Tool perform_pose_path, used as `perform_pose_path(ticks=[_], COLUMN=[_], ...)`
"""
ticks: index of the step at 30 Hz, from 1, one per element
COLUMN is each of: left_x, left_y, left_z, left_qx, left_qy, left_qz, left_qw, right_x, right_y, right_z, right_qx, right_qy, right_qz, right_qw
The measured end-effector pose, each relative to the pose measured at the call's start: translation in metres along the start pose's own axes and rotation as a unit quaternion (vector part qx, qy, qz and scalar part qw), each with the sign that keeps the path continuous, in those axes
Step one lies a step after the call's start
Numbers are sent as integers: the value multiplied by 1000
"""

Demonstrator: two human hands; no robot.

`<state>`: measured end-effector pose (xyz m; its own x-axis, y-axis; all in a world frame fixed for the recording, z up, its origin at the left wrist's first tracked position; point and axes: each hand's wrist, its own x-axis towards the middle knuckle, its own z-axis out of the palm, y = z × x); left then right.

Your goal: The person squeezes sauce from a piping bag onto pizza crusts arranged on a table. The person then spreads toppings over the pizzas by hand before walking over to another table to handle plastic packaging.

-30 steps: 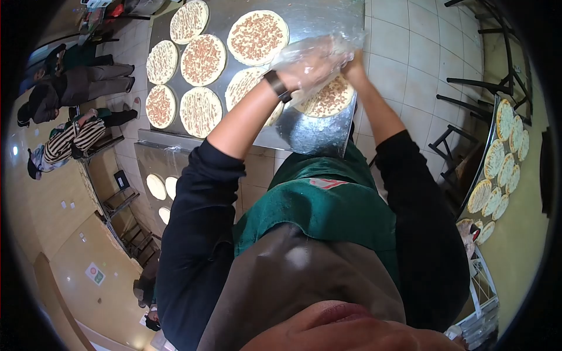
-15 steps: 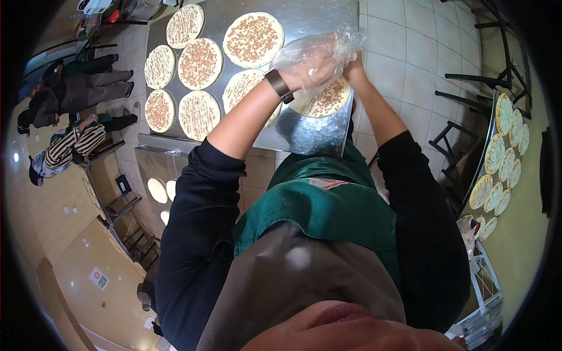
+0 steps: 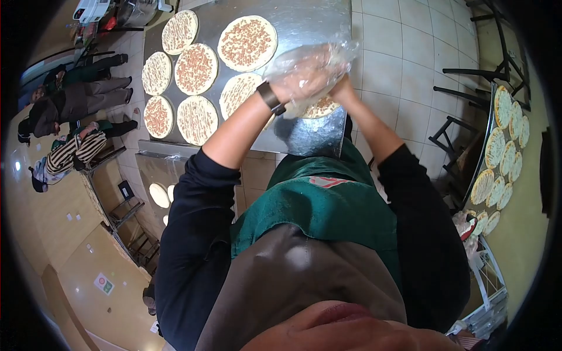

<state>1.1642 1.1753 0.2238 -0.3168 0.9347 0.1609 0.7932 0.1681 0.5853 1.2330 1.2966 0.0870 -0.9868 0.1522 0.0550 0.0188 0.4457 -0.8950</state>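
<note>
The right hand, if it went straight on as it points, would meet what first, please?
The right hand would probably meet the clear plastic around the left hand; they may touch now, depth being unclear.

has a pale tiled floor [image 3: 380, 70], black furniture legs [image 3: 475, 72] and a yellowish wall [image 3: 530, 228] at right; shows a small sign [image 3: 104, 284] on the tan wall [image 3: 47, 234] at left.

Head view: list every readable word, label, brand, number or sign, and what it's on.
No text is readable.
Red-and-white print on the green apron: too blurred to read.
White sign with red and green marks, on the wall: too small to read.
</note>
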Motion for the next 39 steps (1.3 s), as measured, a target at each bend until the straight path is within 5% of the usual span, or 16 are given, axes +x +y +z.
perform_pose_path(ticks=[2, 4, 6, 7, 9, 13, 15, 18, 23, 25, 27, 30, 32, 34, 35, 39], left_x=[-2, -2, 1, 11, 19, 2, 0, 7, 27, 24, 23, 25, 16, 31, 37, 30], left_y=[11, 10, -11, -13, -6, -5, 3, 2, 8, 18, 25, 24, -12, -3, 9, 20], left_z=[9, 10, 17, 12, 1, 22, 23, 19, 5, 6, 13, 12, 43, 21, 12, 25], left_qx=[-257, -247, -101, -133, -120, -177, -186, -168, -66, 17, -237, -261, -267, -29, -100, -313], left_qy=[-18, -36, 40, 17, -14, 19, -18, -57, -48, -43, -18, -39, -25, -36, -106, -36], left_qz=[-228, -233, -57, -87, -112, -81, -120, -146, -106, -65, -216, -217, -132, -45, -178, -232], left_qw=[939, 940, 992, 987, 986, 981, 975, 973, 991, 997, 947, 940, 954, 998, 973, 920], right_x=[-21, -21, 9, 24, 47, -4, -28, -8, 28, -8, -22, -17, 11, 26, 31, -25], right_y=[-9, -5, 13, 15, 17, 5, -8, 4, 20, 24, 15, 6, 8, 23, 29, 5], right_z=[19, 16, -8, -18, -34, -7, 10, -18, -42, -17, -9, -20, -46, -50, -52, -29], right_qx=[36, 71, 69, 70, 347, 73, 79, 111, 258, 188, 116, 139, 211, 216, 218, 126], right_qy=[59, 116, -14, -14, -18, -25, 129, 11, -7, 27, 62, 88, -15, -26, -38, 37], right_qz=[-16, -30, 47, 48, 188, 100, -34, 76, 172, 110, 47, 21, 155, 168, 179, 46], right_qw=[997, 990, 996, 996, 919, 992, 988, 991, 951, 976, 990, 986, 965, 962, 959, 990])
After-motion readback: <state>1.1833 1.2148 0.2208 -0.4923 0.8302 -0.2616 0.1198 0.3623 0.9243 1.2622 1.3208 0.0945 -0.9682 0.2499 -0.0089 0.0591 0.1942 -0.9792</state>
